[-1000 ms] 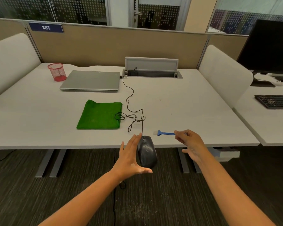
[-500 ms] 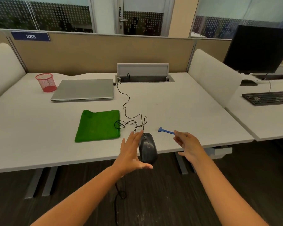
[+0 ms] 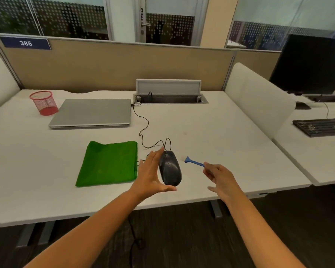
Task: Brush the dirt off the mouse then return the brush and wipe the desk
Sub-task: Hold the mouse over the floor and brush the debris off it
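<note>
The left hand (image 3: 153, 174) gripped the black mouse (image 3: 170, 168) between thumb and fingers over the white desk (image 3: 211, 132); the right hand (image 3: 219, 177) pinched the blue brush (image 3: 193, 162), bristles seemingly blurred, beside a green cloth (image 3: 108, 163).

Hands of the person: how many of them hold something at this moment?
2. The left hand holds the black mouse between fingers and thumb, in front of the green cloth's right edge. The right hand pinches the blue brush by its handle, right of the mouse.

both forearms reach forward, the left hand (image 3: 150, 174) cupped with thumb below and fingers above, the right hand (image 3: 221, 177) pinching with its fingertips.
</note>
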`<state>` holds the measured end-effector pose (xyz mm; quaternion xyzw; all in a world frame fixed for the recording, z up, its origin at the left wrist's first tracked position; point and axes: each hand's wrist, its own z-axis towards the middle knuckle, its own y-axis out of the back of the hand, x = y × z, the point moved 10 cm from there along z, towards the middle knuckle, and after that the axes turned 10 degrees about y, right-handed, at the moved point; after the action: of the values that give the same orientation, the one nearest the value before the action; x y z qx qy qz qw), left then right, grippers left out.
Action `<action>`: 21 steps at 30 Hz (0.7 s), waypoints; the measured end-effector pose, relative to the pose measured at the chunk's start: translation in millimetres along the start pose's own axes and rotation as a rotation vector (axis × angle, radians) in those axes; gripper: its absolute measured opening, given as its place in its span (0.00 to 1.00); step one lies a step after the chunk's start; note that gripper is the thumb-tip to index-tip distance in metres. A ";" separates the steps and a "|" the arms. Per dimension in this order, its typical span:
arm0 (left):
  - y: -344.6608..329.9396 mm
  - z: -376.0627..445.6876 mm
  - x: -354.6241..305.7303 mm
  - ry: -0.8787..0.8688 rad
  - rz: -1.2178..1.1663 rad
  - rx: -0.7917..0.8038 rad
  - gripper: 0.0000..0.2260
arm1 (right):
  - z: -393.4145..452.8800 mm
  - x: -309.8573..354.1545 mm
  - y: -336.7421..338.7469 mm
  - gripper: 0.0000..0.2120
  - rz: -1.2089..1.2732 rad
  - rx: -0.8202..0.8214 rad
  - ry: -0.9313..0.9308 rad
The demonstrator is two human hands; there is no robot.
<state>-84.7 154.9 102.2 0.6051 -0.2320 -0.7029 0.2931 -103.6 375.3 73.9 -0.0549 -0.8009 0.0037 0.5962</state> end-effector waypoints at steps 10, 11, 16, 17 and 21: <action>-13.7 58.7 16.0 0.132 -0.102 -0.058 0.52 | 83.6 10.1 -4.6 0.08 0.062 0.086 -0.060; -19.0 62.1 16.3 0.146 -0.119 -0.045 0.52 | 90.1 11.1 -3.1 0.08 0.069 0.089 -0.063; -49.9 73.9 12.6 0.178 -0.193 0.047 0.51 | 117.5 9.1 3.5 0.08 0.079 0.062 -0.084; -55.7 75.6 13.5 0.183 -0.197 0.066 0.51 | 121.1 7.2 4.6 0.07 0.081 0.048 -0.092; -72.7 82.0 20.9 0.187 -0.223 0.135 0.51 | 132.0 6.1 5.0 0.07 0.095 0.002 -0.105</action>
<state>-177.1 190.5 50.9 0.7083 -0.1819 -0.6545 0.1922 -230.9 388.7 41.2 -0.0921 -0.8275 0.0356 0.5527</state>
